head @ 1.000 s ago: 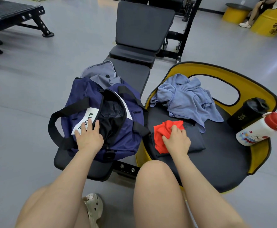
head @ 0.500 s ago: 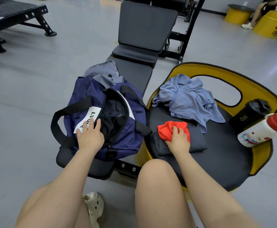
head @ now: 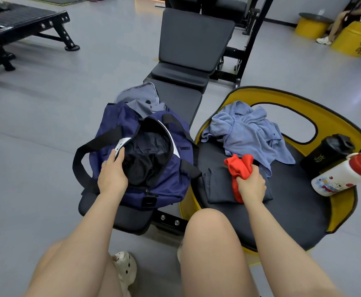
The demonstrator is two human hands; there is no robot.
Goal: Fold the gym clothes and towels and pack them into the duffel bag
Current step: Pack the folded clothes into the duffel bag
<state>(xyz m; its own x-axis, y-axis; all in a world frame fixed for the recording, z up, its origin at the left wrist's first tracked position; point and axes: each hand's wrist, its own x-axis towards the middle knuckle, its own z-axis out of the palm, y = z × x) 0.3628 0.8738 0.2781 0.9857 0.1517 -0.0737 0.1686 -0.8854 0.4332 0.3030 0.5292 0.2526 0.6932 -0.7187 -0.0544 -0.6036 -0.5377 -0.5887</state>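
Now right hand (head: 251, 186) grips crumpled red cloth (head: 239, 168); duffel bag (head: 115, 125) agape.

My left hand (head: 112, 174) covers most of white label (head: 120, 146) on duffel bag (head: 171, 170); print unreadable. Left fingertips curl over bag rim, hidden inside. Bag interior dark, contents indistinct. My right hand (head: 251, 185) bunches red cloth (head: 239, 168); lower part hidden under palm, garment type unclear. Folded dark garment (head: 217, 187) partly under red cloth and hand. Grey garment (head: 141, 99) half hidden behind bag. Person (head: 346, 18) at top right cut off by edge.
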